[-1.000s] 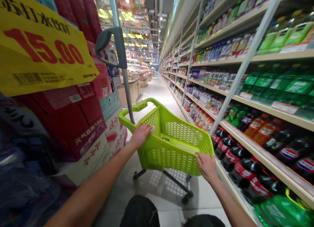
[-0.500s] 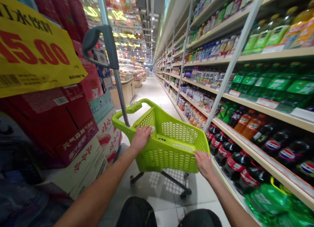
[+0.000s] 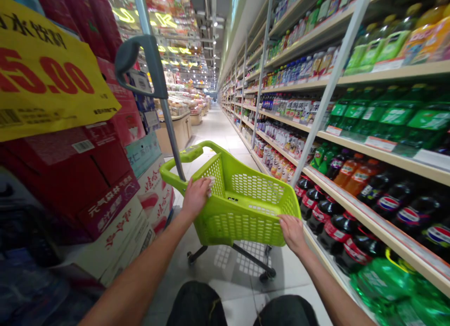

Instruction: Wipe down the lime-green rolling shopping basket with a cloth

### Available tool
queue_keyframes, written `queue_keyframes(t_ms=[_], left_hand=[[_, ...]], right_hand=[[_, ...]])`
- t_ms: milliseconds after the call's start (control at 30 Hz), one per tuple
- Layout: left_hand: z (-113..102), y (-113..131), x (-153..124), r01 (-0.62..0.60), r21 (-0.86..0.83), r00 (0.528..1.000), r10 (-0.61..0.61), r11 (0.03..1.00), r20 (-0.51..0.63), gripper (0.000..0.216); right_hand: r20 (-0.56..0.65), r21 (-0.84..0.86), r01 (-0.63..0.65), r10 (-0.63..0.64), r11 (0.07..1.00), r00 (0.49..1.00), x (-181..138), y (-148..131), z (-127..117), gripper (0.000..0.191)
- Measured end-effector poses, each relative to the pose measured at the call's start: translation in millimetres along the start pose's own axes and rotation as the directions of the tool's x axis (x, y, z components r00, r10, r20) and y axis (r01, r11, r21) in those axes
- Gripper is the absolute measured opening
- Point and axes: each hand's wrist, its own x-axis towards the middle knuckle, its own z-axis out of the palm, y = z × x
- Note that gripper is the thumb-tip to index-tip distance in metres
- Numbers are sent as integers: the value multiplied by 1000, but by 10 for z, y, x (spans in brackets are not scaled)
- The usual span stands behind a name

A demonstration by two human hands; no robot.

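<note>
Resting beyond the knees (image 3: 197,305), the left hand (image 3: 195,197) is curling partway around a white wad (image 3: 211,184) (material unclear) on the near rim (image 3: 246,209) of a green shopping cart (image 3: 235,227), which the right hand (image 3: 292,232) is gripping with bent fingers (image 3: 285,221), while the cart is standing on tiles (image 3: 242,295) beside bottle shelves (image 3: 397,160).

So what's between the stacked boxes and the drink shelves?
The head view shows the green shopping cart on the tiled floor, your left hand and right hand on its near side, and your knees below.
</note>
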Motion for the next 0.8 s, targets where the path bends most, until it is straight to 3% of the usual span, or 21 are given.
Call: queue_keyframes(t_ms=[100, 233, 300, 367, 467, 600, 700, 800], left_hand=[[66, 116, -57, -29, -44, 1000, 29, 999, 8, 31], [413, 753, -133, -142, -210, 982, 165, 967, 94, 29], [518, 984, -120, -144, -275, 972, 188, 951, 142, 33], [530, 1049, -96, -136, -308, 962, 200, 942, 184, 41], [410, 853, -97, -138, -244, 945, 202, 960, 258, 56], [158, 375, -163, -183, -35, 929, 184, 983, 322, 68], [60, 171, -196, -184, 92, 952, 155, 979, 263, 61], [68, 157, -209, -167, 126, 966, 136, 978, 220, 55]], right_hand=[[1, -1, -34, 34, 999, 999, -13, 20, 11, 38], [10, -24, -79, 79, 997, 997, 4, -54, -19, 38], [-65, -52, -82, 78, 995, 995, 60, -221, -26, 37], [-113, -22, -4, 1, 1000, 994, 154, -493, 8, 37], [-47, 123, 147, -142, 981, 989, 330, -996, 151, 43], [3, 142, 79, -80, 987, 997, 505, -1511, 382, 48], [30, 84, 57, -60, 995, 998, 572, -1628, 465, 46], [70, 62, 122, -126, 991, 990, 551, -1462, 431, 48]])
